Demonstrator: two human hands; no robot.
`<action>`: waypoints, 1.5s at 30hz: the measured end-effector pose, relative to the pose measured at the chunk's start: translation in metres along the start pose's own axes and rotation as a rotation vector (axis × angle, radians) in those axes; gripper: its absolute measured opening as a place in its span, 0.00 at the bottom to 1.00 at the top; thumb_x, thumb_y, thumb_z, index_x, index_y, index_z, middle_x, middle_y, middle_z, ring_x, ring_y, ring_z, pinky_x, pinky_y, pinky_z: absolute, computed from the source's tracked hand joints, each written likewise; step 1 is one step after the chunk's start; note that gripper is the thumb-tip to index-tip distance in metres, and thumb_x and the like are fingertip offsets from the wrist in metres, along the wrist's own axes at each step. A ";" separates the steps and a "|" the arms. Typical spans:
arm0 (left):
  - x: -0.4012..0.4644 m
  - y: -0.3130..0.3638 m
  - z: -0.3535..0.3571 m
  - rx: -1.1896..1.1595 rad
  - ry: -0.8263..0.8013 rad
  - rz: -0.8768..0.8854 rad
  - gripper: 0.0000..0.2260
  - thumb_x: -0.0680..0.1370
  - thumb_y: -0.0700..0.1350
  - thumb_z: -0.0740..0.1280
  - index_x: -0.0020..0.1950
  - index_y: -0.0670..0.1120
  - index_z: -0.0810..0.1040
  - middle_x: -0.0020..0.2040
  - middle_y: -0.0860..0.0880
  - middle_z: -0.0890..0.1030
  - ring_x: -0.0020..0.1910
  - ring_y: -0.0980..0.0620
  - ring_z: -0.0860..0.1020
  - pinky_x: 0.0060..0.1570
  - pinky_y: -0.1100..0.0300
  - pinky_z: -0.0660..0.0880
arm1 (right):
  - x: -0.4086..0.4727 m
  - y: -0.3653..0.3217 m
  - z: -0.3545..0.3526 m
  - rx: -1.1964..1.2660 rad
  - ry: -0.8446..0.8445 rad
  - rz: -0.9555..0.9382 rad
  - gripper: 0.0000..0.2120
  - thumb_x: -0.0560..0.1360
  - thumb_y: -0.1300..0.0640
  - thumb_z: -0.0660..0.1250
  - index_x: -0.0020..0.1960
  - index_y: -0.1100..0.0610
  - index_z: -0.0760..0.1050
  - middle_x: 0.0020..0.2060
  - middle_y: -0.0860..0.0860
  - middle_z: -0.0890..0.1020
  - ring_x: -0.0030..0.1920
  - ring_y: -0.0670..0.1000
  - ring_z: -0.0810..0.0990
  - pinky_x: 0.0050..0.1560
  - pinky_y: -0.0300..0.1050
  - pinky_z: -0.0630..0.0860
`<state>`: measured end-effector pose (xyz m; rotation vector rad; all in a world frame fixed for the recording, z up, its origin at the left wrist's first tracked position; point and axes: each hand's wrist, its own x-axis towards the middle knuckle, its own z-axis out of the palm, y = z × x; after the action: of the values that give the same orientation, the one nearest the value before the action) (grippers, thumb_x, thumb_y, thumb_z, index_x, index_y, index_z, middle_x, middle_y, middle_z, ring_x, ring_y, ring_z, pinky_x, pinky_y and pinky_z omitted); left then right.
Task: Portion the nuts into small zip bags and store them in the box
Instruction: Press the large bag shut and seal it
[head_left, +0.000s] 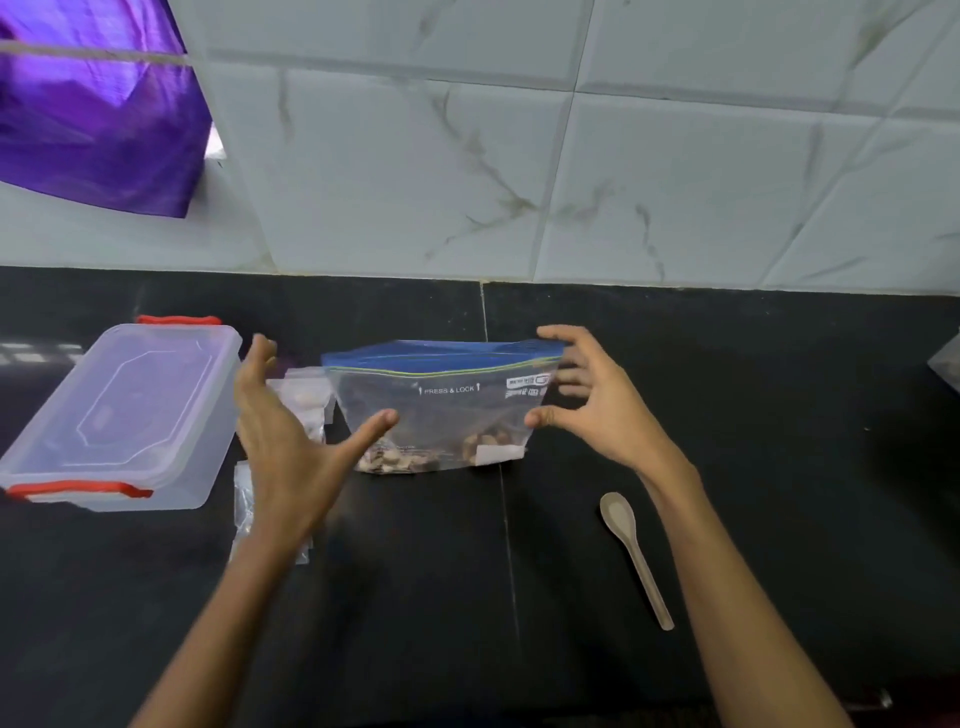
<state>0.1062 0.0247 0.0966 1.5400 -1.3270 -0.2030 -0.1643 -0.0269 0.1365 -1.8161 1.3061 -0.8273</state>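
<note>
A black countertop (727, 395) meets a white marble-tiled wall (571, 171). At centre stands a large zip bag (441, 405) of nuts (395, 460) printed "PRESS & LOCK". The left hand (280, 441) and right hand (587, 400) flank it, fingers spread, gripping nothing. A lidded clear box (124, 415) with red clips sits left; small bags (306, 400) lie behind the left hand, a spoon (634, 551) right.

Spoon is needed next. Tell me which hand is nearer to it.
Right. The right hand hovers beyond the spoon, at the big bag's right edge; the left hand is far across, by the box.
</note>
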 end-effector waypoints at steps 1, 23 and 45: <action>0.008 -0.007 -0.003 -0.077 -0.137 -0.113 0.44 0.64 0.52 0.79 0.73 0.42 0.61 0.67 0.49 0.68 0.65 0.53 0.68 0.65 0.64 0.65 | 0.000 0.005 0.004 0.065 0.027 0.008 0.30 0.65 0.59 0.78 0.60 0.42 0.69 0.51 0.44 0.81 0.52 0.42 0.80 0.54 0.36 0.75; 0.020 0.009 0.028 -0.663 -0.098 -0.202 0.06 0.77 0.44 0.65 0.43 0.47 0.81 0.37 0.57 0.83 0.39 0.62 0.79 0.44 0.69 0.76 | -0.015 -0.050 0.023 0.326 0.665 -0.412 0.08 0.74 0.60 0.70 0.44 0.47 0.77 0.37 0.50 0.80 0.39 0.48 0.78 0.42 0.40 0.74; 0.009 0.017 0.033 -0.711 -0.235 -0.327 0.04 0.76 0.36 0.67 0.45 0.43 0.79 0.33 0.55 0.82 0.33 0.62 0.79 0.34 0.70 0.75 | -0.017 0.003 0.041 0.035 0.860 -0.064 0.20 0.72 0.49 0.68 0.62 0.52 0.72 0.57 0.45 0.74 0.58 0.45 0.73 0.60 0.40 0.70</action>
<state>0.0761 0.0011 0.0991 1.1196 -1.0013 -0.9774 -0.1367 -0.0034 0.1112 -1.5090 1.7156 -1.7702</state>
